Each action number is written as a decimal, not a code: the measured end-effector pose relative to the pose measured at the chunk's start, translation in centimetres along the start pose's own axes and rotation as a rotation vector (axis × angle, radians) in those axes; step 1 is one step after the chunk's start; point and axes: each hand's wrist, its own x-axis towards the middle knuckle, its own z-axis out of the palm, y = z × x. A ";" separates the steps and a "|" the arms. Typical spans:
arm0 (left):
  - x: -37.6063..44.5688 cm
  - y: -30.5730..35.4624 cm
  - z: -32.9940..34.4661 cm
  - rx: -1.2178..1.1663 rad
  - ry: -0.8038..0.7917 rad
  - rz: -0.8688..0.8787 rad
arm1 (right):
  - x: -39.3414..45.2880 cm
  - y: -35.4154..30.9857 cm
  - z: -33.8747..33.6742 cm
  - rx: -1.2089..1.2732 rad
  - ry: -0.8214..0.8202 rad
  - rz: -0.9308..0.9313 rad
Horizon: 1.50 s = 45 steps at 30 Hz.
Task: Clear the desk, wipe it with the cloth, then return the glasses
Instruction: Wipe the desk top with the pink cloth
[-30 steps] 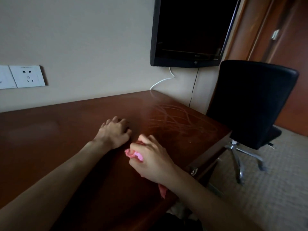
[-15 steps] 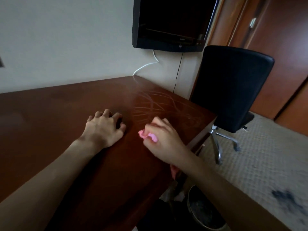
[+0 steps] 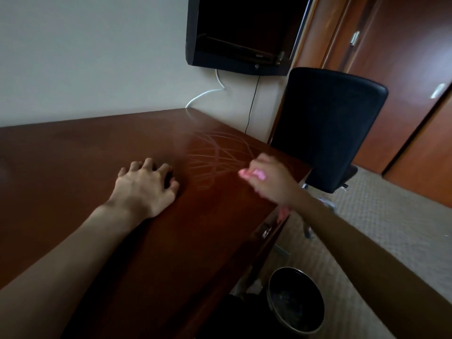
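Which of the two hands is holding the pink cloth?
The right hand, near the brown wooden desk's right edge, grips the pink cloth. The left hand holds nothing; it rests on the desk with fingers curled.

A single head-worn wide-angle view looks forward and down, tilted, close over the brown desk (image 3: 73,167), with both forearms entering from 6 and 4 o'clock. The wall-mounted screen (image 3: 242,33) sits at 12 o'clock, the black chair (image 3: 327,128) toward 2 o'clock.

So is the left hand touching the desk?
Touching. The head view shows the left hand resting on the desk, fingertips pressed to the wood.
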 end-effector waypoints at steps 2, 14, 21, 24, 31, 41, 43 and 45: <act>-0.1 0.0 0.1 0.002 -0.002 0.001 | 2.5 4.2 -0.3 -0.142 0.086 0.287; 0.0 0.4 0.0 0.048 0.017 -0.001 | -4.8 -14.9 0.1 0.242 -0.086 -0.339; -0.3 -0.3 -0.3 -0.002 -0.004 0.015 | 3.1 -2.5 2.0 0.003 0.080 0.152; -0.2 -0.2 -0.2 0.010 0.010 0.021 | 5.5 3.1 2.1 -0.254 0.068 0.517; 0.1 -0.4 -0.8 0.033 -0.017 0.031 | 2.1 -9.7 3.4 -0.109 0.050 0.190; -0.3 -1.9 -1.3 -0.003 -0.076 0.065 | 3.0 -8.9 3.7 0.015 0.076 0.083; -0.3 -2.0 -1.3 -0.012 -0.079 0.069 | 6.0 -3.2 3.6 -0.096 0.070 0.350; -0.1 -1.9 -1.2 -0.007 -0.065 0.080 | 7.1 -0.5 3.5 -0.201 0.043 0.469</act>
